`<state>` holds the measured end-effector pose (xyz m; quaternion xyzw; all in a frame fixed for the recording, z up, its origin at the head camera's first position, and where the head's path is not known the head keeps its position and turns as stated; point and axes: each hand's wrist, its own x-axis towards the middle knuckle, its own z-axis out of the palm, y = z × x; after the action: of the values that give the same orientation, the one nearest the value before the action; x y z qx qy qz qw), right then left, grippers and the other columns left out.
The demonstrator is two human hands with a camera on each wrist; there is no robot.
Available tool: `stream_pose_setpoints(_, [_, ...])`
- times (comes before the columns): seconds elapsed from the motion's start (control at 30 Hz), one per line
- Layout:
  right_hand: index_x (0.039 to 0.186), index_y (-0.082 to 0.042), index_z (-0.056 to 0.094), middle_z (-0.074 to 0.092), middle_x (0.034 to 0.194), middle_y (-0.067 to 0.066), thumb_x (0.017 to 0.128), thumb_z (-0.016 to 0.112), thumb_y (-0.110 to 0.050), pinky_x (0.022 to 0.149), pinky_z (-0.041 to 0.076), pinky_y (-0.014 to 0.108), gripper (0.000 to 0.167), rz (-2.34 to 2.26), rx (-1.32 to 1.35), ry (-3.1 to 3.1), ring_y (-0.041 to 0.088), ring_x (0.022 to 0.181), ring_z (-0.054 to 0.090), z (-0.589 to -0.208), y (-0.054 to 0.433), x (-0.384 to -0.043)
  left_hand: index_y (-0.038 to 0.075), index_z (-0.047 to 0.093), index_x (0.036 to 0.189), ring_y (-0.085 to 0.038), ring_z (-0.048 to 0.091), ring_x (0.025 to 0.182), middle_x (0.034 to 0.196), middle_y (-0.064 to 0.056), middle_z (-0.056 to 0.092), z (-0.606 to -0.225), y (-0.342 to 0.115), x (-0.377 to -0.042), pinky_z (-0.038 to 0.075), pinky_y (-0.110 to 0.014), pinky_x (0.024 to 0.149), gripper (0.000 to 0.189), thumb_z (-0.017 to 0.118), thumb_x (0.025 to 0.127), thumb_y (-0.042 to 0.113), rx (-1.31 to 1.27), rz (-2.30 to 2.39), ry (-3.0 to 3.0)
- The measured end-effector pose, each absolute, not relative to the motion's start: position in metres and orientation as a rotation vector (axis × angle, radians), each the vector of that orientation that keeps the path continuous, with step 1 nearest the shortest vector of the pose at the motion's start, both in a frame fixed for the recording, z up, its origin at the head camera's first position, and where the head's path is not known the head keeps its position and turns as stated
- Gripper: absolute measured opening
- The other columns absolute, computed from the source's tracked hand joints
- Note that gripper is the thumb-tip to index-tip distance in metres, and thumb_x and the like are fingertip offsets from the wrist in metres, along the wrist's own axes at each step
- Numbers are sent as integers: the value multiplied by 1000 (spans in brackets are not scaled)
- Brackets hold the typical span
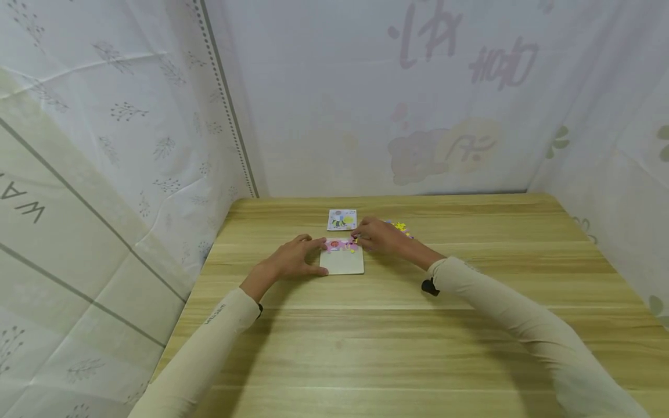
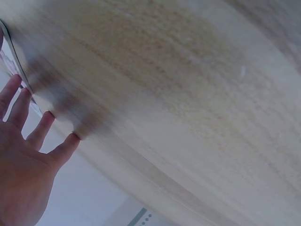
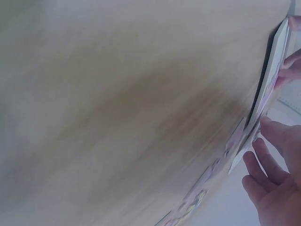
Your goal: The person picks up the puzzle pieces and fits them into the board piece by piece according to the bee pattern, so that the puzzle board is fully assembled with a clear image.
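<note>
A: Where does the puzzle board [image 1: 342,264] sit?

B: Flat on the bench [image 1: 334,337], between both hands. The left hand [image 1: 298,256] is at its nine o'clock, the right hand [image 1: 382,235] at its two.

A: How are the fingers?

B: On the left they're spread wide, thumb at the board's seven o'clock corner, forefinger up near ten. On the right they're bunched narrow by the one o'clock corner, over a small dark-and-pink bit; I can't tell if they pinch it or just press.

A: And the pink pieces [image 1: 340,245]?

B: In a band along the board's twelve o'clock side. Toward six, its surface is plain and pale.

A: What's around it?

B: A bee card [image 1: 342,220] at twelve, just beyond the board and apart from it. Loose pieces [image 1: 400,227] lie at two, partly behind the right hand.

A: And the edges?

B: The bench's far edge is near, past the card, with a curtain [image 1: 324,116] behind. Toward six and four, the wood runs on broadly.
</note>
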<state>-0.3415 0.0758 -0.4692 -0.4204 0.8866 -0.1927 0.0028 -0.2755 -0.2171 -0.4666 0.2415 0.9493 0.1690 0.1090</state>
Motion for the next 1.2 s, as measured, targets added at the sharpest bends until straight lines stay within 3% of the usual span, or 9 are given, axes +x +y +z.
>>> stream_pose_setpoints(0.13, [124,-5,75,68,118,15,100,68,-8,87,55,42,25,-611,-1363,2760,26,105,63,-471,70,-336,25,52,154,-34,50,134,149,-15,50,-466,-217,-276,43,-61,108,83,74,86,67,713,493,2792])
stream_pose_setpoints(0.37, [124,-9,76,67,118,11,103,68,-15,83,57,37,23,-568,-1346,2753,22,101,65,-472,61,-328,24,52,154,-33,52,130,147,-14,51,-465,-216,-275,45,-60,106,83,75,86,66,715,488,2807])
stream_pose_setpoints(0.83, [126,-12,76,67,124,9,102,69,-17,92,57,42,25,-535,-1370,2748,22,113,64,-472,48,-324,24,54,152,-31,52,129,146,-13,53,-465,-217,-275,47,-58,104,81,74,86,67,733,478,2813])
stream_pose_setpoints(1.2, [125,-10,76,68,122,9,103,68,-16,95,55,40,25,-582,-1421,2702,22,113,64,-468,35,-315,23,53,154,-30,54,126,144,-11,54,-465,-218,-276,48,-56,103,84,75,86,66,749,500,2804])
